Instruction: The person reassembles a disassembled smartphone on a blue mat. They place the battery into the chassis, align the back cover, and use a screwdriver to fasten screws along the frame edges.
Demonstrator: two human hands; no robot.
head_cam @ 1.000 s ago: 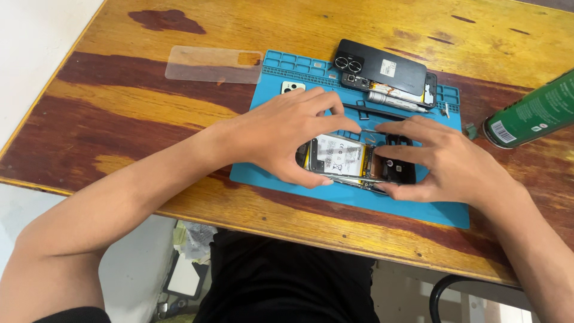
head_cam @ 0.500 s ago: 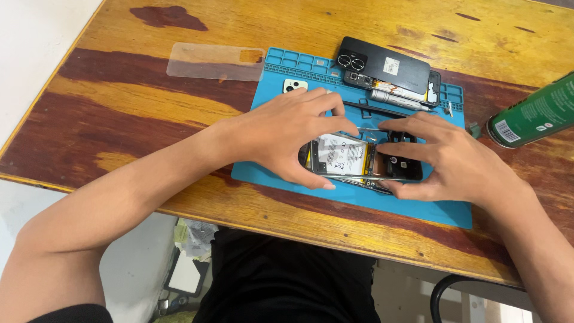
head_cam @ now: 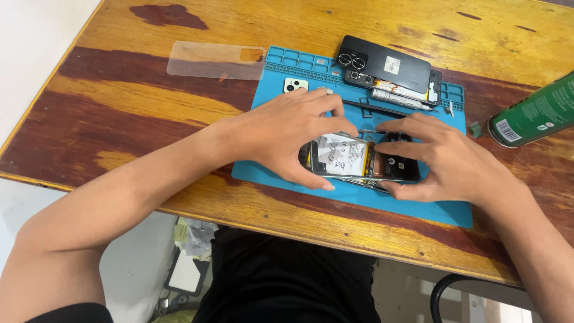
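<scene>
On the near half of the blue silicone work mat (head_cam: 418, 209), both hands have barely shifted in the last second: the left hand (head_cam: 287, 134) still cups the opened black phone with its white battery exposed (head_cam: 359, 161), the right hand (head_cam: 451, 161) pinches a thin metal tool (head_cam: 369, 131) against it. Farther back, the mat's small moulded compartments (head_cam: 299, 60) look nearly empty; a second dismantled black phone (head_cam: 388, 69) lies beside them on the wooden surface (head_cam: 119, 113).
</scene>
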